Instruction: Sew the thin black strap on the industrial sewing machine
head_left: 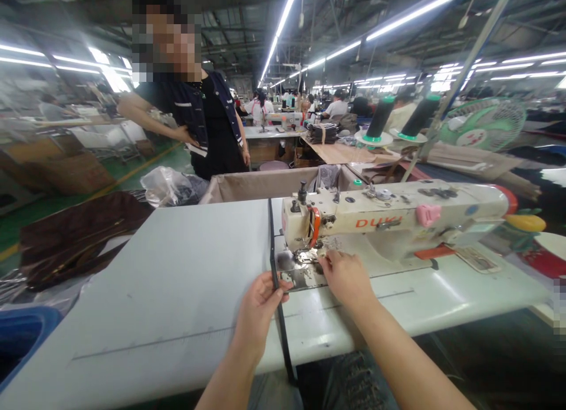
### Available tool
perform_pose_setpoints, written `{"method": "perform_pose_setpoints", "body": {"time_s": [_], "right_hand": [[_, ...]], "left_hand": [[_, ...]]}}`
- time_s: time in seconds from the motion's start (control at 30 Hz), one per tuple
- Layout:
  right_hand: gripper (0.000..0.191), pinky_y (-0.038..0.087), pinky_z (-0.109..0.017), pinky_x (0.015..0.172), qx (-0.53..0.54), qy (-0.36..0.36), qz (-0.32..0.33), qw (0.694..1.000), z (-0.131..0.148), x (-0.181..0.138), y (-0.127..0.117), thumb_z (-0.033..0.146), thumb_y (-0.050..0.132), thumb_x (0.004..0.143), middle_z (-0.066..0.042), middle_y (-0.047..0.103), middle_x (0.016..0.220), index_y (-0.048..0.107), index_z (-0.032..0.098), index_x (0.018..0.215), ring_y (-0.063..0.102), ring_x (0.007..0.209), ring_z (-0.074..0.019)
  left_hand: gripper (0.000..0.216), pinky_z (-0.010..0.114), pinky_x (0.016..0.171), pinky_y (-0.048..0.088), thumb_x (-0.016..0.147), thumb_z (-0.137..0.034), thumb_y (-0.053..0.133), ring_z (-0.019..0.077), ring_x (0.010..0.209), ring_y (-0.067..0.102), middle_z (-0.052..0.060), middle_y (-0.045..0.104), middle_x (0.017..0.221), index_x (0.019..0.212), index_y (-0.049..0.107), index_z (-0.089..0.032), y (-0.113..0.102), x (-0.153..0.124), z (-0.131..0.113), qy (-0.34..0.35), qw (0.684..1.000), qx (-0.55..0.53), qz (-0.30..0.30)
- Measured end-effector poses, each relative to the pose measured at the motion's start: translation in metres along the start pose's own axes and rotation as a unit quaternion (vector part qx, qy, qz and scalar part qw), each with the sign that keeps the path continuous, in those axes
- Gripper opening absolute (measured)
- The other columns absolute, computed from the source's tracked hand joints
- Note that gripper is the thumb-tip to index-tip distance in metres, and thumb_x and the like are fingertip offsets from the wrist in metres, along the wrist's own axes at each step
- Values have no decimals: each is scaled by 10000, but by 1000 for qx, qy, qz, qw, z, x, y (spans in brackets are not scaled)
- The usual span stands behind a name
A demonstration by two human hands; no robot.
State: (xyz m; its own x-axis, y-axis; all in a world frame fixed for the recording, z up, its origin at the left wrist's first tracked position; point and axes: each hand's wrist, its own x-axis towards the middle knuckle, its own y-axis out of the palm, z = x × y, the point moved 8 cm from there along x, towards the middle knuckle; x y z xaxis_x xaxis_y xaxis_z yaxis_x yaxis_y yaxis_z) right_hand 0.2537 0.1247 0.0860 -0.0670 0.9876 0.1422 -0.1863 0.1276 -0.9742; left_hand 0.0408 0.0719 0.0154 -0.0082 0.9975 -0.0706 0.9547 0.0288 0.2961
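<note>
A long narrow black strip (273,245) runs front to back over the pale table (177,268), its near end hanging over the front edge. My left hand (262,304) pinches this strip between thumb and fingers, just left of the metal needle plate (305,278). The white sewing machine (380,212) stands to the right, with its presser foot (306,256) over the plate. Close beside the foot is my right hand (347,277), fingers bent together at its right side. What those fingertips grip, if anything, is hidden.
A person (207,109) stands beyond the table at the left. Behind the machine are black thread cones (380,118) and a green fan (486,124). A fabric-lined bin (260,185) borders the table's far edge. A brown bag (79,236) and blue tub (30,333) lie left.
</note>
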Motion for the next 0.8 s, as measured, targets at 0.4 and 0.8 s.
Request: {"method": "perform_pose_setpoints", "body": {"time_s": [0.4, 0.8], "right_hand": [[121, 475, -370, 784, 232, -150, -9, 961, 34, -43, 19, 300, 606, 1078, -78, 770, 956, 663, 215, 1013, 667, 874, -265], [272, 463, -401, 865, 275, -248, -16, 929, 44, -27, 24, 399, 536, 1116, -69, 775, 948, 698, 208, 1010, 656, 915, -256]], "left_hand": [[607, 390, 934, 611, 825, -533, 887, 326, 1198, 729, 126, 734, 1294, 1312, 721, -209, 2, -2, 2, -37, 999, -22, 11], [685, 375, 898, 580, 762, -592, 932, 279, 1083, 708, 132, 751, 1222, 1293, 758, -195, 1, 5, 9, -63, 997, -40, 12]]}}
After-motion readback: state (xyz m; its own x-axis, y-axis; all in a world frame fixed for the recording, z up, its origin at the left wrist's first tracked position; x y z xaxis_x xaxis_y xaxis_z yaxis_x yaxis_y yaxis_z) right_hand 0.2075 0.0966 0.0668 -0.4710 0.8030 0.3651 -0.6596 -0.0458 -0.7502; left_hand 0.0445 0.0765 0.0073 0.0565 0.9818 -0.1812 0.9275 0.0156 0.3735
